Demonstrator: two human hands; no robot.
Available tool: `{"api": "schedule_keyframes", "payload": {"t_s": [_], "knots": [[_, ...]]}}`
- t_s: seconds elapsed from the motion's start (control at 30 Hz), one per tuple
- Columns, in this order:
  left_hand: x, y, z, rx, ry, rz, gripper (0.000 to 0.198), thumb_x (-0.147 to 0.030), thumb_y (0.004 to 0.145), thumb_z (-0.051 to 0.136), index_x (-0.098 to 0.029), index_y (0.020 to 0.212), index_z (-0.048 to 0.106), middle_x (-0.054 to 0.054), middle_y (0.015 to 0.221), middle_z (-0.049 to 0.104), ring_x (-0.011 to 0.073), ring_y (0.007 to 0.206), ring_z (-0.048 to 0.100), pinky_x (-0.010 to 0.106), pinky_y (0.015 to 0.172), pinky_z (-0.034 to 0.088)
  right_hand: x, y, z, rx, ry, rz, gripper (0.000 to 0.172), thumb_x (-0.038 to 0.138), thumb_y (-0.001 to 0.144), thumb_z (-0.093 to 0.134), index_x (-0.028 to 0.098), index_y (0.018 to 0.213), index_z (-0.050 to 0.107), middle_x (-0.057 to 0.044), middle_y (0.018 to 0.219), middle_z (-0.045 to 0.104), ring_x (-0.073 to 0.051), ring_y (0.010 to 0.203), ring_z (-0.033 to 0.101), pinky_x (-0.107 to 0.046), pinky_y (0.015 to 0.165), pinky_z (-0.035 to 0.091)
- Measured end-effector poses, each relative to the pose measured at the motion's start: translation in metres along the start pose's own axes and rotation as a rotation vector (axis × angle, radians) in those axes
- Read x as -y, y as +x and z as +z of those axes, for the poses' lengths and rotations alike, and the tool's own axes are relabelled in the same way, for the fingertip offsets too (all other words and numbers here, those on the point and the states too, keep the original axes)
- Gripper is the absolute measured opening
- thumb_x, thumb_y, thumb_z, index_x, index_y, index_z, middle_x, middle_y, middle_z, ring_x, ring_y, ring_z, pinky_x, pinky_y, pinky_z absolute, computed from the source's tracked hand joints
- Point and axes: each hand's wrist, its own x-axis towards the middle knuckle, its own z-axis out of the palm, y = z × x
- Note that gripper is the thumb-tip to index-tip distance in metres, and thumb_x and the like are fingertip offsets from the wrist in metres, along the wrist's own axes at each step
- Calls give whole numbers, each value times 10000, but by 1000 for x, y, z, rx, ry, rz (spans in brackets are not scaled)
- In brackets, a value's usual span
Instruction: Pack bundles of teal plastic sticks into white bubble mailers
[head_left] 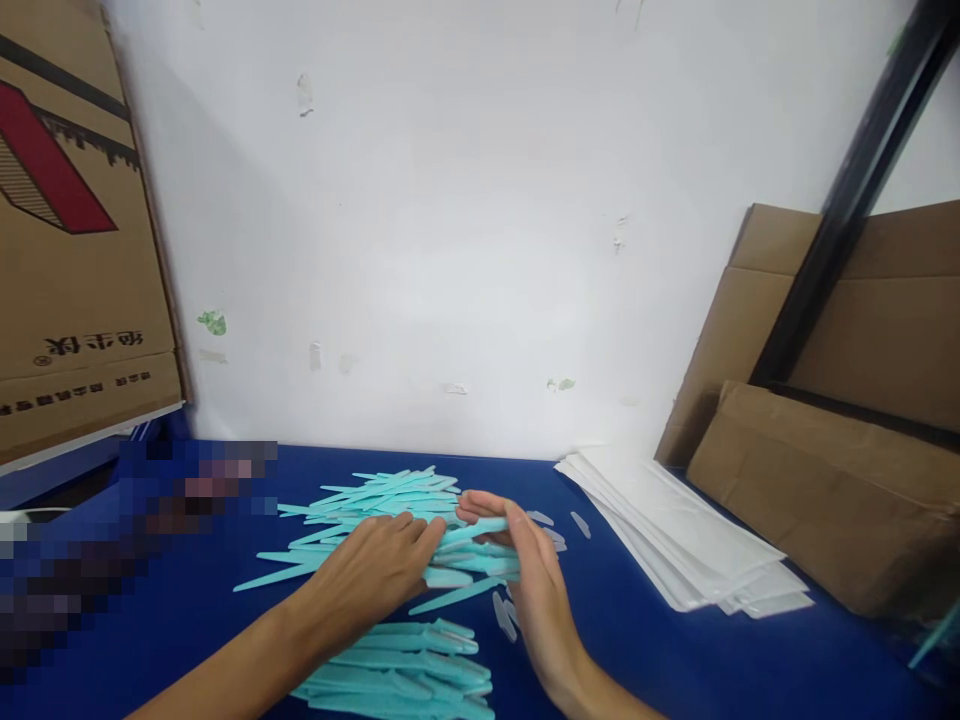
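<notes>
Many slim turquoise plastic pieces with clear tips lie in a loose pile [390, 497] on the blue table. My left hand [386, 560] rests palm down over the pile, its fingers bent round some of the turquoise pieces. My right hand [529, 565] stands on edge at the right ends of these pieces, its fingers curved around them and touching them. Nearer to me lies a second, more even stack of turquoise pieces [412, 670]. Small clear caps [504, 615] are scattered beside my right hand.
White flat bags [667, 530] lie stacked on the right of the blue table [622, 650]. Behind them are a brown carton [825, 490] and a dark metal post [847, 200]. A large printed carton [75, 250] stands at the left. A white wall [450, 200] closes off the back.
</notes>
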Motion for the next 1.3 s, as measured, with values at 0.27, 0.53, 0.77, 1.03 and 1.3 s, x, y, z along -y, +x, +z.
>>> {"api": "schedule_keyframes", "payload": {"t_s": [0.27,0.53,0.77,1.03,1.3], "knots": [[-6,1,-5,30,-39,-89,493,-502,933,585,-168,1285,496,117,1005,732,302,891,730,337,684,570,-2,-9,25,34,-33,89,505,613,980,348,329,1278,642,16,1391,578,-217,1357,434,-367,1168,298],[3,-3,-13,92,41,-119,192,-70,879,539,-140,1038,620,119,991,711,297,855,719,395,715,568,10,2,12,297,-171,38,488,584,1008,332,390,1440,447,36,1512,453,-172,1417,365,-363,1185,270],[-1,-11,-13,48,16,-138,266,-12,865,463,-127,1024,643,135,932,717,302,806,716,406,689,557,4,6,7,462,-976,-442,543,435,991,495,257,1492,383,-112,1374,573,-304,1242,563,-469,995,501],[-7,-6,-19,17,-11,-155,244,-76,859,493,-142,1056,621,124,948,703,314,857,704,423,727,559,-6,13,9,408,-1450,-538,352,296,998,498,177,1329,483,-107,1057,659,-253,813,712,-323,585,559],[-6,-6,-21,96,22,-154,338,-38,841,447,-142,1138,568,115,880,719,313,778,715,413,667,552,12,16,-6,463,-1441,-616,422,172,986,483,214,1399,403,-68,983,659,-233,857,689,-272,616,494]]}}
